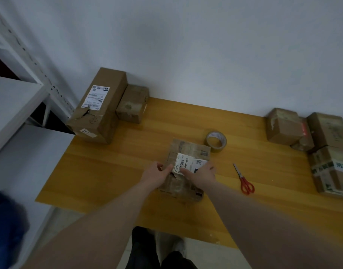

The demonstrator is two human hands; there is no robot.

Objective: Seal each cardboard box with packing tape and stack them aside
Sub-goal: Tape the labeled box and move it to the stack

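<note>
A worn cardboard box [184, 167] lies near the middle of the wooden table [108, 167], toward the near edge, directly under both hands. The left hand [157, 172] grips the box's left side, fingers curled at the edge of the white shipping label [188, 165]. The right hand [202, 174] rests flat and open on the box top, fingers spread over the label's near right part. The label carries a barcode and the readable text "068-A05"; a QR code sits at its right end. Other print is too small to read.

A roll of brown packing tape [216, 141] stands just beyond the box's far right corner, close to it; whether they touch cannot be told. Red-handled scissors [244, 179] lie to the right of the box, apart from it.

At the table's far left corner a long box [98, 107] with a white label lies beside a smaller box [133, 103], touching. Along the right edge several taped boxes [310, 140] are grouped together; their markings are illegible.
</note>
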